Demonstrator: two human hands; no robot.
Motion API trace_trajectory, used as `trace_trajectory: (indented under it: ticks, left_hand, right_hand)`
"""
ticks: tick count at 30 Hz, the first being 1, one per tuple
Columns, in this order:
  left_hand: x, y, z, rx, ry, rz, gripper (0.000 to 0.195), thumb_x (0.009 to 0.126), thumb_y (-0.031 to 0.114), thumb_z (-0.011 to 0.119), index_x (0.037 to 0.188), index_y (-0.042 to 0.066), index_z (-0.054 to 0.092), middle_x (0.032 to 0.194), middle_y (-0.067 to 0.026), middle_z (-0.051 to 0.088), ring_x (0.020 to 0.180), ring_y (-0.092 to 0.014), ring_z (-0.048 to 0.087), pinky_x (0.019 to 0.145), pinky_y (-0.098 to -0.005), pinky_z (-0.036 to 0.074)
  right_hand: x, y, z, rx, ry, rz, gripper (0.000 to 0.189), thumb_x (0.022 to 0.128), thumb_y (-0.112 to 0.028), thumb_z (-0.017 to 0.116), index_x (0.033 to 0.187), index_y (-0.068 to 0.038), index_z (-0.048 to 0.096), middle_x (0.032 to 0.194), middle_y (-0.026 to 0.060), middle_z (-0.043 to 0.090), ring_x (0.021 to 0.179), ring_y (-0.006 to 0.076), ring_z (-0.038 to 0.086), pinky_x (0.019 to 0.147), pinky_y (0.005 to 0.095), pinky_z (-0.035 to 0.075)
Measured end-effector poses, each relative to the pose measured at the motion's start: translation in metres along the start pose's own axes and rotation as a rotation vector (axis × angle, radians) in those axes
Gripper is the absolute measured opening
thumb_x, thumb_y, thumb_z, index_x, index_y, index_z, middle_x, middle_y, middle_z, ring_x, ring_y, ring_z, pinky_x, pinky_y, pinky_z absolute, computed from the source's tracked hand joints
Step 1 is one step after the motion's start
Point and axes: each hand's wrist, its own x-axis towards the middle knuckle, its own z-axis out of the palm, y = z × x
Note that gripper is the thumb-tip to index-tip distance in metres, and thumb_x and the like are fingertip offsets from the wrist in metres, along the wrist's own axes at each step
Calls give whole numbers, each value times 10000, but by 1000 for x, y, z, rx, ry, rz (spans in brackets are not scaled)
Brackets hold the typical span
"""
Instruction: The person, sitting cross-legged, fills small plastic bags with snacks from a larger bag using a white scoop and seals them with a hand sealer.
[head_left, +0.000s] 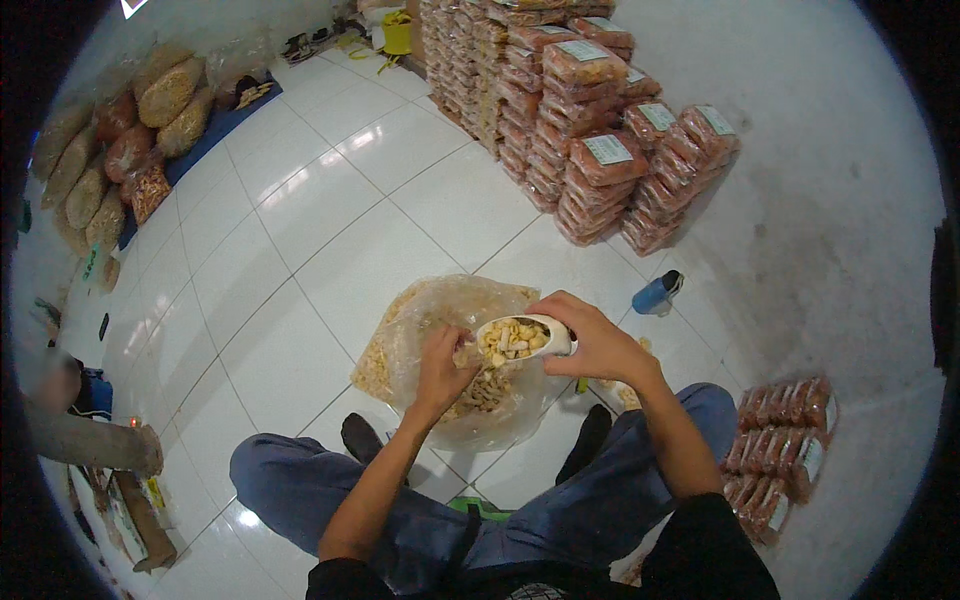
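My right hand (592, 337) grips a white scoop (561, 339), tilted with its mouth to the left. Pale yellow and beige snack pieces (514, 339) fill the scoop. At the scoop's mouth, my left hand (441, 367) has its fingers curled around clear plastic; its exact shape is mostly hidden. Below both hands a large clear plastic bag (517, 424) stands open on the floor between my feet, with more snack pieces (484, 394) inside. Behind it and to the left lies another bag of pale snacks (377, 364), partly covered by the open bag.
Stacked packs (600, 161) with labels rise at the back right, and more packs (780, 442) lie by my right knee. A blue bottle (654, 292) lies on the tiles. Large filled sacks (112, 150) line the left wall. Another person's arm (97, 442) shows at left.
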Motion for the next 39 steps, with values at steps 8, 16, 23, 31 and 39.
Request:
trace_trajectory:
  ticks: [8, 16, 23, 31, 39]
  left_hand:
    - [-2, 4, -2, -69, -54, -69, 352, 589, 28, 682, 901, 20, 520, 807, -100, 517, 752, -239, 507, 691, -328, 417]
    - [-3, -2, 3, -181, -90, -187, 377, 617, 34, 673, 961, 6, 520, 863, -120, 538, 818, -248, 533, 742, -324, 428]
    - [-2, -1, 1, -118, -93, -145, 387, 625, 42, 670, 975, 0, 509, 890, -124, 543, 841, -246, 534, 771, -321, 433]
    - [-2, -1, 6, -243, -54, -216, 416, 606, 34, 669, 993, 5, 520, 876, -101, 552, 832, -216, 524, 762, -309, 429]
    - [-2, -5, 7, -217, -111, -176, 409, 567, 32, 698, 940, 23, 530, 850, -64, 528, 793, -180, 492, 717, -285, 413]
  right_hand:
    - [3, 6, 0, -36, 5, -21, 537, 591, -153, 627, 1101, -21, 521, 1030, 121, 504, 968, 245, 510, 853, 301, 405]
    - [4, 7, -6, 6, -1, 16, 549, 576, -135, 638, 1103, -28, 528, 1008, 114, 515, 951, 243, 517, 847, 299, 406]
    - [6, 12, -5, 2, -1, -13, 542, 571, -133, 637, 1093, -28, 536, 989, 111, 520, 932, 238, 519, 840, 300, 408]
    - [4, 10, -11, 25, 16, 22, 540, 567, -146, 637, 1083, -22, 539, 980, 110, 521, 928, 231, 520, 831, 297, 411]
    - [6, 7, -11, 40, -33, 25, 554, 561, -144, 640, 1092, -24, 538, 992, 102, 525, 903, 216, 527, 799, 284, 425]
